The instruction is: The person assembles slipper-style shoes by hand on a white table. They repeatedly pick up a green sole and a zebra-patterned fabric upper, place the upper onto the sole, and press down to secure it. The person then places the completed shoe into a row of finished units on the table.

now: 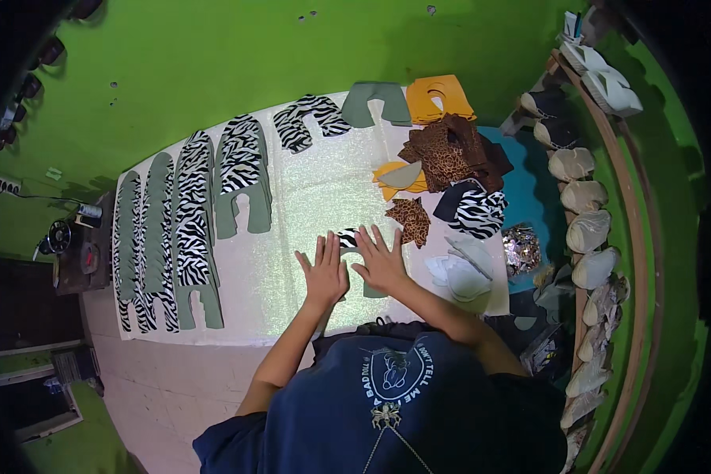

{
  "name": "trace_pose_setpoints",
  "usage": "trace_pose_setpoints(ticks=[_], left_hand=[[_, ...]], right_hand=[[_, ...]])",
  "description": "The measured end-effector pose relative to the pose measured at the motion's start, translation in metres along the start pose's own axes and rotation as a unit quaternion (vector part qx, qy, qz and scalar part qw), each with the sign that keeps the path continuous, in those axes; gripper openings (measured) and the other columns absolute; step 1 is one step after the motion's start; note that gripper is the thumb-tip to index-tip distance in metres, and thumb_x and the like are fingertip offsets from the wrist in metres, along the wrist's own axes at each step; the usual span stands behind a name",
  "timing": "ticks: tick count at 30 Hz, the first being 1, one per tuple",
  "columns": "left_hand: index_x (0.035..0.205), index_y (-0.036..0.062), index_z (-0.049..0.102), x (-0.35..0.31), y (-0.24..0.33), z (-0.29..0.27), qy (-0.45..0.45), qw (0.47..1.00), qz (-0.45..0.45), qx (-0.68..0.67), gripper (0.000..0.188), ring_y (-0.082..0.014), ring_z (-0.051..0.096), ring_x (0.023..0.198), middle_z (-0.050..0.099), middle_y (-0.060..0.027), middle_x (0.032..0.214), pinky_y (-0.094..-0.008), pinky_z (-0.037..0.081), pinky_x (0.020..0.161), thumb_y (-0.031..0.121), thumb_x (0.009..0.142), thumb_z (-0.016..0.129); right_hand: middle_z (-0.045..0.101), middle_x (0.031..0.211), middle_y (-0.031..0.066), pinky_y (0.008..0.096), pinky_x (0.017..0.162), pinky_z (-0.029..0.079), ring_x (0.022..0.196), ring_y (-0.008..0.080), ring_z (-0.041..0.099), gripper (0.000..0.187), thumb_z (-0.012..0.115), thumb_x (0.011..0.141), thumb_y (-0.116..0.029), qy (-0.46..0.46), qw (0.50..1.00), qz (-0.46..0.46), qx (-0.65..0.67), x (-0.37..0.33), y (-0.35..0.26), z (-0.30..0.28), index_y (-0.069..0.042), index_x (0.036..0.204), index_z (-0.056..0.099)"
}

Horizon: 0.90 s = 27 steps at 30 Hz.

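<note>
Both hands lie flat on cut pieces near the front of the pale, shimmering table point(292, 213). Under the fingers of my left hand point(325, 272) is the left end of a zebra-print piece point(347, 238), its middle showing between the hands. My right hand point(381, 262) presses on its right side, fingers stretched out. A grey-green piece point(373, 291) shows below my right palm; the hands cover most of both pieces, so how they join is hidden. Just right of my right hand lies a stack of leopard-print pieces point(408, 222).
Overlapping rows of zebra-print point(191, 205) and green pieces point(158, 225) cover the table's left. At the right are brown leopard-print pieces point(442, 150), yellow pieces point(441, 96) and white pieces point(460, 276). A wooden rack point(628, 182) with shoe forms point(588, 231) stands farther right.
</note>
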<state>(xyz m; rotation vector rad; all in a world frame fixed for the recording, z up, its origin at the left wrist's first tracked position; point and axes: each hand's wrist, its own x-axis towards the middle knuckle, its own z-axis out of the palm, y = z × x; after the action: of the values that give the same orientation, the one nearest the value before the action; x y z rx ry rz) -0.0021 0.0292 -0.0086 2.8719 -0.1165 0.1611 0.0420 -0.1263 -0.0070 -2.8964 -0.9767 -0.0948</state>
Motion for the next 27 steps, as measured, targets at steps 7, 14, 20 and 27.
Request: trace_pose_setpoints(ticks=[7, 14, 20, 27], left_hand=[[0.135, 0.0055, 0.027, -0.001, -0.002, -0.006, -0.021, 0.999, -0.021, 0.011, 0.052, -0.0272, 0.018, 0.132, 0.024, -0.0098, 0.141, -0.0663, -0.005, 0.094, 0.027, 0.087, 0.033], [0.134, 0.0024, 0.027, 0.008, 0.017, -0.014, -0.023, 0.998, 0.009, -0.055, 0.056, -0.0284, 0.018, 0.131, 0.021, -0.0131, 0.142, -0.0638, -0.003, 0.097, 0.026, 0.084, 0.035], [0.134, 0.0037, 0.027, 0.007, 0.005, 0.009, -0.001, 0.998, 0.031, -0.045, 0.056, -0.0280, 0.018, 0.131, 0.021, -0.0111, 0.142, -0.0633, -0.001, 0.097, 0.026, 0.084, 0.035], [0.136, 0.0075, 0.025, -0.006, -0.010, -0.010, -0.034, 0.999, -0.001, 0.002, 0.051, -0.0269, 0.018, 0.132, 0.021, -0.0065, 0.143, -0.0636, -0.006, 0.097, 0.024, 0.088, 0.028]], right_hand=[[0.024, 0.141, 0.0072, 0.0641, 0.097, 0.007, 0.131, 0.0257, 0.019, 0.062, 0.032, 0.087, -0.048, -0.008, 1.000, 0.002, -0.014, -0.018, 0.014, -0.008, -0.007, 0.133, 0.030], [0.019, 0.142, 0.0127, 0.0652, 0.096, 0.004, 0.132, 0.0271, 0.013, 0.066, 0.026, 0.088, -0.049, -0.042, 0.998, 0.020, 0.029, -0.016, 0.007, -0.013, -0.001, 0.134, 0.026], [0.019, 0.142, 0.0126, 0.0646, 0.096, 0.004, 0.132, 0.0291, 0.013, 0.067, 0.028, 0.087, -0.049, -0.027, 0.998, 0.007, 0.060, 0.001, -0.018, -0.003, -0.001, 0.134, 0.024], [0.022, 0.142, 0.0082, 0.0652, 0.096, 0.007, 0.131, 0.0279, 0.018, 0.064, 0.030, 0.087, -0.050, -0.030, 1.000, -0.006, 0.004, -0.014, 0.000, -0.010, -0.006, 0.133, 0.031]])
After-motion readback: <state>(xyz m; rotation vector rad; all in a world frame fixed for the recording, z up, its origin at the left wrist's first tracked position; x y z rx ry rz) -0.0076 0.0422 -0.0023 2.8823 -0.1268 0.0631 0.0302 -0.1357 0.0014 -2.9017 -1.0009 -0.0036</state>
